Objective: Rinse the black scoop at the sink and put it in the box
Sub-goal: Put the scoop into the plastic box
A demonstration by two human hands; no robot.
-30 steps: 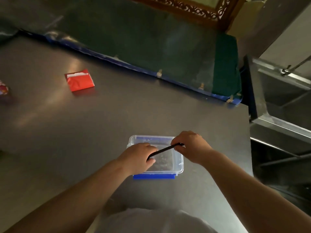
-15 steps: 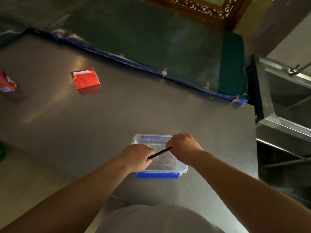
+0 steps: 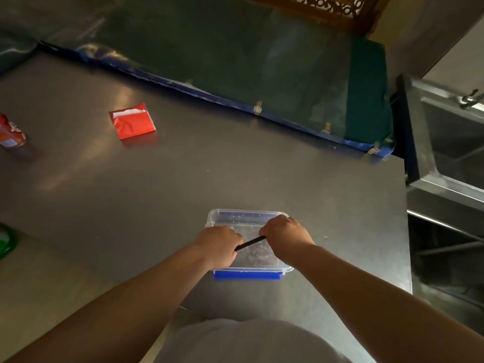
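A clear plastic box (image 3: 230, 215) with blue clips stands on the steel table near its front edge. Over the box I hold a thin black scoop (image 3: 250, 243) by both ends; only its slim handle shows between my fists. My left hand (image 3: 219, 246) grips the lower left end and my right hand (image 3: 284, 235) grips the upper right end. Dark bits lie on the box's floor. The steel sink (image 3: 450, 142) with a tap is at the far right, beyond the table's edge.
A red packet (image 3: 132, 124) lies at the left middle of the steel table (image 3: 183, 184). Another red packet (image 3: 10, 133) and a green object (image 3: 5, 243) sit at the left border. A green mat with blue trim (image 3: 235, 64) runs along the far side.
Both hands have drawn closer together on the scoop and sit a little lower over the box. The view has shifted slightly.
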